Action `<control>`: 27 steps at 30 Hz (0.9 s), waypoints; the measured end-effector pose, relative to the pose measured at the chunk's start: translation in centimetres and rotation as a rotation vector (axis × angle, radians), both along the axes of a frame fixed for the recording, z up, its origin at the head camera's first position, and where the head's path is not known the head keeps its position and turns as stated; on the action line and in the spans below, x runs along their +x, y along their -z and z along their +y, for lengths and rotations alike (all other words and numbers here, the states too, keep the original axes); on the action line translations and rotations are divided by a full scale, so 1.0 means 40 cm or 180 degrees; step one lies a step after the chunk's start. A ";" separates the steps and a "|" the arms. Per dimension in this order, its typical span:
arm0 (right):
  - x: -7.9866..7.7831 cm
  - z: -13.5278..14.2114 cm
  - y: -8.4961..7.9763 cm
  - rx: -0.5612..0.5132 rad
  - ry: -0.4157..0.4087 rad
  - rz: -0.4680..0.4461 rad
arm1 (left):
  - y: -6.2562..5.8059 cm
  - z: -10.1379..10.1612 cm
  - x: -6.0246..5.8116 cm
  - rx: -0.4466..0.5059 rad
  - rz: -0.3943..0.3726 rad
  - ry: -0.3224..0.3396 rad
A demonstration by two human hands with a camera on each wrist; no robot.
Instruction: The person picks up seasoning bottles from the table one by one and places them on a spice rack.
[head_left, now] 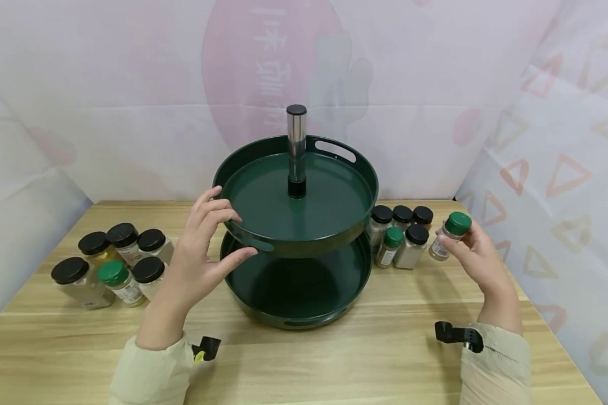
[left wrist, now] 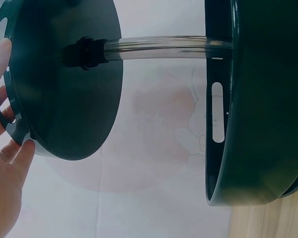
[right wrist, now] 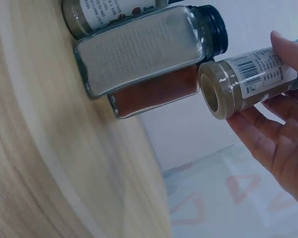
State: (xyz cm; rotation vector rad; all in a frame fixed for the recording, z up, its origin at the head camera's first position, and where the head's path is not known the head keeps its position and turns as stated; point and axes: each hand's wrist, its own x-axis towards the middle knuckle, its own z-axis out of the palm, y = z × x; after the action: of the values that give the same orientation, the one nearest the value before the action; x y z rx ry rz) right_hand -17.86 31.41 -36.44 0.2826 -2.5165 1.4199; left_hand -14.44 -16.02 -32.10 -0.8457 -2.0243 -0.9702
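A dark green two-tier round tray stands mid-table, its upper tray (head_left: 299, 219) set on a metal post above the lower tray (head_left: 296, 315). At the upper tray's left side, my left hand (head_left: 200, 242) grips the rim near a handle slot, fingers over the edge and thumb below. The left wrist view shows fingers (left wrist: 25, 153) at that slotted edge. My right hand (head_left: 478, 259) holds a small green-lidded spice jar (head_left: 443, 239) raised on the right. In the right wrist view, the jar's round base and barcode label (right wrist: 251, 74) face the camera.
Beside the tray's right side stand several spice jars (head_left: 410, 247), mostly black-lidded, one green-lidded. Another group of jars (head_left: 126, 289) is at the left of the wooden table (head_left: 324, 365). Patterned cloth (head_left: 147, 62) hangs behind and along both sides.
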 end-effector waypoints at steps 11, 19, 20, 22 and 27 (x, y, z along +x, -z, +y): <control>0.018 -0.042 -0.057 -0.0139 0.0168 0.0100 | -0.001 -0.002 -0.004 -0.0023 0.0025 -0.0023; 0.029 -0.086 -0.104 -0.0305 -0.0089 0.0370 | -0.035 -0.025 -0.019 -0.0446 0.0068 0.0021; 0.028 -0.092 -0.112 -0.0291 -0.0115 0.0406 | -0.038 -0.026 -0.021 -0.0479 0.0079 0.0038; 0.024 -0.106 -0.129 -0.0287 -0.0170 0.0491 | -0.043 -0.028 -0.022 -0.0492 0.0081 0.0070; 0.007 -0.136 -0.175 -0.0428 -0.0427 0.0703 | -0.046 -0.032 -0.020 -0.0455 0.0013 0.0104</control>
State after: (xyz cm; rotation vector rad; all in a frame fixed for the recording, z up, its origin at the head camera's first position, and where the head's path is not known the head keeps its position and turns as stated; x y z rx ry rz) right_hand -17.60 25.98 -29.45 0.5594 -2.2513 1.5076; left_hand -15.25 -17.30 -30.26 -0.9585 -2.1013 -0.8484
